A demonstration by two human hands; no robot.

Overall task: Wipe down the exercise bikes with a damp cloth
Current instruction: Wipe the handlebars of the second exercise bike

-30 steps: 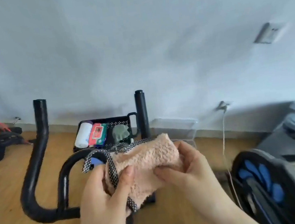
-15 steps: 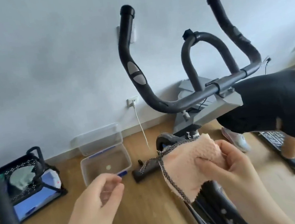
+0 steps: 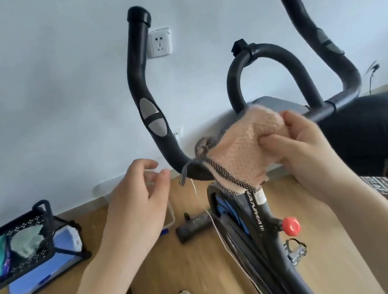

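A black exercise bike [image 3: 260,217] stands right in front of me, its handlebars [image 3: 146,98] rising against the white wall. My right hand [image 3: 297,142] grips a peach cloth [image 3: 241,152] with a dark checked edge and presses it on the middle of the handlebar crossbar. My left hand [image 3: 138,199] hovers just left of the bar's bend, fingers apart, holding nothing. The cloth hides the bar's centre clamp.
A black mesh cart [image 3: 27,245] with wipe packs and a green rag stands at the left. A person in dark clothes [image 3: 376,141] crouches behind the bike at the right. A red knob [image 3: 290,226] and a pedal [image 3: 296,251] stick out of the frame. A wall socket [image 3: 160,42] sits behind the left grip.
The view swung from another bike to this one. My left hand let go of the cloth; my right hand carried it up onto the handlebar.
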